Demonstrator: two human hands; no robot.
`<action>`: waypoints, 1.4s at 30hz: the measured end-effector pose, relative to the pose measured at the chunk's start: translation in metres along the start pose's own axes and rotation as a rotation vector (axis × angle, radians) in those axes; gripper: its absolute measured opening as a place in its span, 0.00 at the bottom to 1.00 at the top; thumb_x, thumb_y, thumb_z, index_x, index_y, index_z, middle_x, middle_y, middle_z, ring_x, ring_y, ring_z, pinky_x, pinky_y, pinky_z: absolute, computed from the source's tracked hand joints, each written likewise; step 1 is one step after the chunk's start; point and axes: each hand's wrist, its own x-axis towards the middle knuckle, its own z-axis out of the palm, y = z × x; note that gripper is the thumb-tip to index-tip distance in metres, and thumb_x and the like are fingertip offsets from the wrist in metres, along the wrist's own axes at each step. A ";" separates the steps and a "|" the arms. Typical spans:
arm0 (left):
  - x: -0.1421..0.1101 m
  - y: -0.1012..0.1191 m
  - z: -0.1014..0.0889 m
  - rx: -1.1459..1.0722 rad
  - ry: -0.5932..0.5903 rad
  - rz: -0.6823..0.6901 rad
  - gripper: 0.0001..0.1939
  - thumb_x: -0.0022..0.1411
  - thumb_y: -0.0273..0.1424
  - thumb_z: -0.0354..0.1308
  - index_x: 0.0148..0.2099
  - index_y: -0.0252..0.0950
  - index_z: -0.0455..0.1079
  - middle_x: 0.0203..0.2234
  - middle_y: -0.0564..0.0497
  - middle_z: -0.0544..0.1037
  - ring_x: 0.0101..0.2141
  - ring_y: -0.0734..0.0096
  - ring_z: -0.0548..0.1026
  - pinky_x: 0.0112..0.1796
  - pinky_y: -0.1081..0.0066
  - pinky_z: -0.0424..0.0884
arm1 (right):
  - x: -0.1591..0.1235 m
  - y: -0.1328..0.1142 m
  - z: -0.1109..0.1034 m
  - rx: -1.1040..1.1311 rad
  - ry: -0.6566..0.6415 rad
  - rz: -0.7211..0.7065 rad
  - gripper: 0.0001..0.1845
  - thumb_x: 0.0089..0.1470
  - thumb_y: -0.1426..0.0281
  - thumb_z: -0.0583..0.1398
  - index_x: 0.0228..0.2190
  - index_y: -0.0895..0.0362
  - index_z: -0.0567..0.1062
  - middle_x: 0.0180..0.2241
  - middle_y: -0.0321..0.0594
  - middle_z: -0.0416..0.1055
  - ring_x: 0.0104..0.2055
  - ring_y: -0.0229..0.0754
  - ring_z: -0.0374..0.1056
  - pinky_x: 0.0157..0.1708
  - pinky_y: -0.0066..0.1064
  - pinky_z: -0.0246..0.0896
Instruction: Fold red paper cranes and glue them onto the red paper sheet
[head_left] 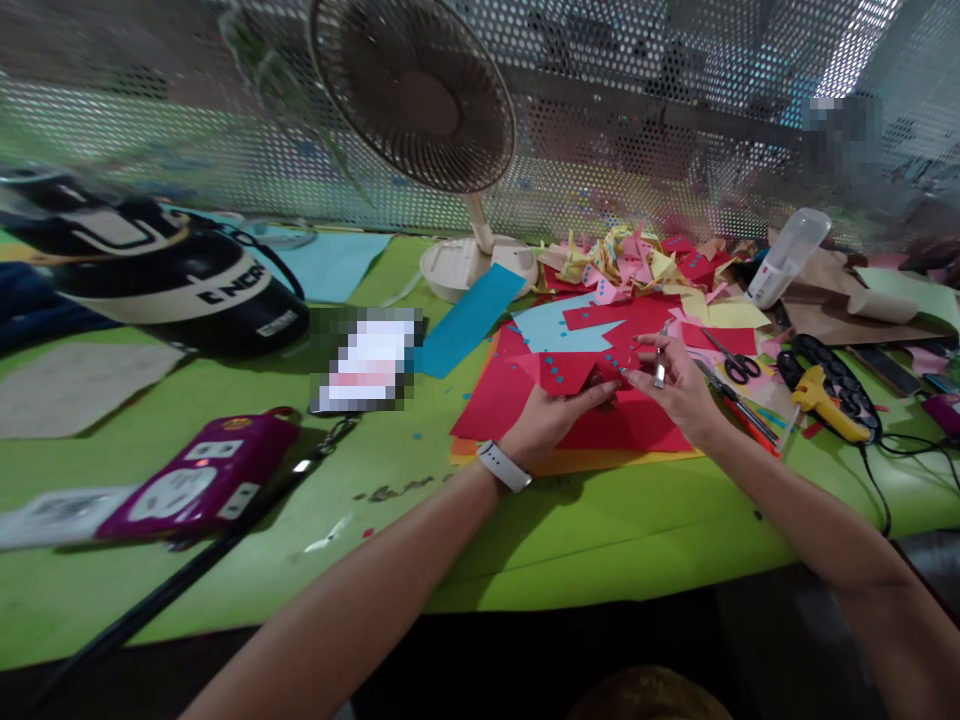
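My left hand [551,415], a white band on its wrist, pinches a red paper piece [562,372] dotted with small blue diamonds. Close by on its right, my right hand [675,385] has its fingers closed around a small silver metal tool [660,368], whose exact kind I cannot make out. The right thumb and fingertips are at the red piece's right edge, near a blue diamond. Beneath both hands lie larger red sheets [630,425] over orange-yellow ones. A light blue sheet [566,325] with a notched edge rests just beyond them.
A fan [427,100] stands behind a blue paper strip [472,320]. Paper scraps [630,260] pile up at the back. Rightward are scissors [739,368], a yellow glue gun [832,405] and a clear bottle [791,255]. Leftward are a phone [371,360], a purple card holder [206,475] and a black flask [172,280].
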 end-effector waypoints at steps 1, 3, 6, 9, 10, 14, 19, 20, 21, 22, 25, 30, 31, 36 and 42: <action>0.000 0.000 0.000 -0.002 0.000 -0.002 0.18 0.50 0.42 0.71 0.33 0.33 0.74 0.23 0.51 0.76 0.26 0.70 0.75 0.33 0.68 0.76 | 0.000 0.000 0.000 -0.003 -0.001 -0.002 0.27 0.44 0.60 0.70 0.45 0.51 0.69 0.38 0.39 0.73 0.49 0.45 0.71 0.47 0.38 0.72; 0.000 0.000 0.000 -0.001 0.002 -0.002 0.17 0.50 0.42 0.71 0.33 0.33 0.74 0.23 0.51 0.76 0.26 0.70 0.75 0.33 0.68 0.76 | -0.001 0.000 0.000 -0.009 -0.003 -0.004 0.27 0.44 0.61 0.70 0.45 0.51 0.69 0.38 0.39 0.73 0.49 0.45 0.71 0.48 0.39 0.72; 0.000 0.001 0.001 0.003 0.003 -0.001 0.18 0.50 0.42 0.71 0.33 0.33 0.74 0.23 0.51 0.76 0.26 0.70 0.75 0.33 0.68 0.75 | -0.001 0.000 0.000 -0.022 -0.003 0.000 0.27 0.44 0.60 0.70 0.45 0.51 0.69 0.38 0.39 0.73 0.49 0.45 0.72 0.48 0.39 0.72; 0.000 0.003 0.001 -0.007 0.011 -0.015 0.18 0.49 0.41 0.72 0.34 0.33 0.74 0.23 0.51 0.77 0.26 0.70 0.75 0.33 0.68 0.76 | 0.000 -0.002 -0.001 -0.014 -0.006 -0.002 0.27 0.45 0.59 0.70 0.45 0.51 0.69 0.39 0.40 0.75 0.48 0.46 0.73 0.49 0.40 0.72; -0.001 0.003 0.001 -0.010 0.011 -0.022 0.18 0.49 0.41 0.72 0.33 0.33 0.74 0.23 0.51 0.77 0.26 0.70 0.76 0.33 0.67 0.76 | 0.001 -0.002 -0.002 0.001 -0.005 -0.012 0.26 0.46 0.58 0.69 0.45 0.50 0.69 0.39 0.40 0.75 0.48 0.46 0.73 0.49 0.41 0.71; 0.000 0.004 0.001 -0.004 0.010 -0.048 0.16 0.49 0.40 0.72 0.30 0.33 0.73 0.21 0.50 0.77 0.25 0.69 0.76 0.32 0.67 0.76 | 0.007 -0.004 -0.009 0.016 0.036 -0.120 0.20 0.54 0.53 0.64 0.44 0.50 0.69 0.40 0.40 0.77 0.47 0.45 0.75 0.54 0.43 0.68; -0.001 0.002 0.000 -0.064 0.026 -0.059 0.16 0.47 0.37 0.72 0.31 0.33 0.72 0.21 0.51 0.76 0.23 0.70 0.75 0.29 0.68 0.75 | 0.011 -0.016 -0.020 -0.230 -0.016 -0.338 0.15 0.55 0.54 0.65 0.40 0.48 0.75 0.44 0.41 0.77 0.52 0.47 0.72 0.58 0.46 0.63; -0.001 0.002 0.000 -0.068 0.021 -0.055 0.15 0.47 0.37 0.72 0.31 0.33 0.72 0.21 0.51 0.76 0.23 0.71 0.74 0.28 0.69 0.75 | 0.011 -0.019 -0.022 -0.299 -0.045 -0.363 0.14 0.54 0.55 0.66 0.39 0.47 0.76 0.44 0.40 0.77 0.55 0.49 0.71 0.60 0.48 0.60; -0.001 0.003 0.000 -0.069 0.015 -0.050 0.15 0.47 0.36 0.72 0.31 0.33 0.72 0.21 0.52 0.76 0.23 0.71 0.74 0.28 0.69 0.74 | 0.010 -0.021 -0.024 -0.362 -0.081 -0.375 0.13 0.53 0.55 0.66 0.38 0.47 0.78 0.44 0.40 0.77 0.56 0.50 0.69 0.62 0.50 0.57; -0.002 0.003 0.000 -0.070 0.011 -0.046 0.15 0.47 0.36 0.72 0.31 0.33 0.73 0.21 0.52 0.76 0.22 0.71 0.74 0.27 0.70 0.74 | 0.010 -0.022 -0.025 -0.413 -0.120 -0.377 0.12 0.53 0.55 0.67 0.37 0.46 0.78 0.43 0.39 0.77 0.56 0.51 0.69 0.63 0.51 0.54; -0.002 0.003 0.000 -0.053 0.003 -0.044 0.14 0.48 0.36 0.71 0.31 0.33 0.73 0.22 0.51 0.76 0.23 0.71 0.74 0.28 0.69 0.74 | 0.009 -0.022 -0.025 -0.478 -0.205 -0.375 0.11 0.55 0.54 0.65 0.36 0.46 0.80 0.38 0.37 0.78 0.48 0.50 0.73 0.64 0.56 0.48; -0.001 -0.002 -0.001 0.004 -0.021 -0.010 0.14 0.50 0.38 0.71 0.31 0.34 0.74 0.22 0.49 0.77 0.24 0.69 0.74 0.29 0.68 0.73 | 0.009 -0.016 -0.021 -0.476 -0.228 -0.338 0.15 0.56 0.50 0.63 0.31 0.48 0.79 0.30 0.37 0.76 0.37 0.47 0.71 0.55 0.52 0.58; -0.001 -0.004 -0.001 0.016 -0.031 -0.003 0.13 0.50 0.38 0.70 0.31 0.34 0.74 0.22 0.49 0.77 0.24 0.69 0.74 0.29 0.68 0.73 | 0.009 -0.015 -0.020 -0.471 -0.217 -0.328 0.17 0.56 0.49 0.62 0.29 0.48 0.78 0.28 0.37 0.75 0.35 0.46 0.70 0.53 0.51 0.61; -0.002 -0.003 -0.001 0.041 -0.060 -0.022 0.15 0.49 0.39 0.71 0.30 0.34 0.73 0.21 0.49 0.77 0.24 0.70 0.74 0.29 0.69 0.73 | 0.010 -0.010 -0.017 -0.503 -0.124 -0.365 0.23 0.58 0.47 0.58 0.22 0.48 0.75 0.23 0.35 0.70 0.30 0.44 0.66 0.52 0.50 0.62; -0.003 0.003 0.000 0.048 -0.102 -0.051 0.15 0.49 0.39 0.71 0.29 0.33 0.73 0.21 0.49 0.76 0.23 0.70 0.74 0.28 0.70 0.74 | 0.009 -0.005 -0.016 -0.570 -0.049 -0.419 0.24 0.58 0.46 0.58 0.20 0.47 0.73 0.21 0.36 0.68 0.28 0.46 0.64 0.57 0.53 0.60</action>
